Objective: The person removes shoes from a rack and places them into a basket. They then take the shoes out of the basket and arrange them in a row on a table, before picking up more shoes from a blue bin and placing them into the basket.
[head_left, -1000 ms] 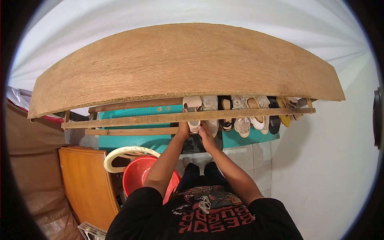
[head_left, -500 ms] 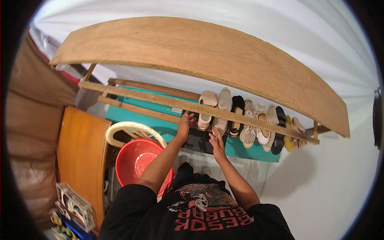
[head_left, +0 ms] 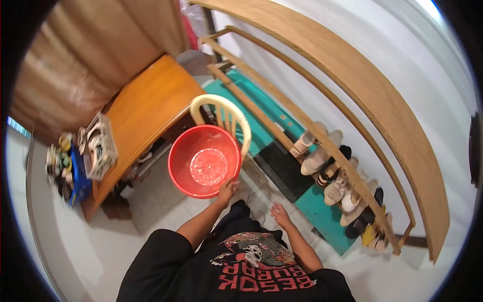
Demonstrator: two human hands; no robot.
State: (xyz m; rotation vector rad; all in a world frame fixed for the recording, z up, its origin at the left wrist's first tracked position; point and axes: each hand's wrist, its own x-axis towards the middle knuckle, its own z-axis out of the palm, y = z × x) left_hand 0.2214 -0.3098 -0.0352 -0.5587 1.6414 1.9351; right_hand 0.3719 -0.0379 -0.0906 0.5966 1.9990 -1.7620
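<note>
A red plastic basin (head_left: 176, 173), its inside facing me, is at the cream plastic chair (head_left: 245, 126). My left hand (head_left: 228, 192) grips the basin's near right rim, fingers curled over the edge. In front of my shirt, my right hand (head_left: 280, 214) hangs in the air with its fingers apart and nothing in them. To the right, a row of shoes (head_left: 332, 166) stands on the wooden rack (head_left: 282, 103), with pale flats, black sandals and a yellow pair among them.
On the left stands an orange-brown wooden table (head_left: 146, 95), bearing a white basket (head_left: 104, 146) of shoes. Beside it is a blue container (head_left: 80, 176), also filled. A teal mat (head_left: 324, 216) and a dark panel (head_left: 284, 171) lie under the rack.
My view has turned left, toward the table and basin. Both hands have left the shoes on the rack; my left hand has taken hold of the basin's rim.
</note>
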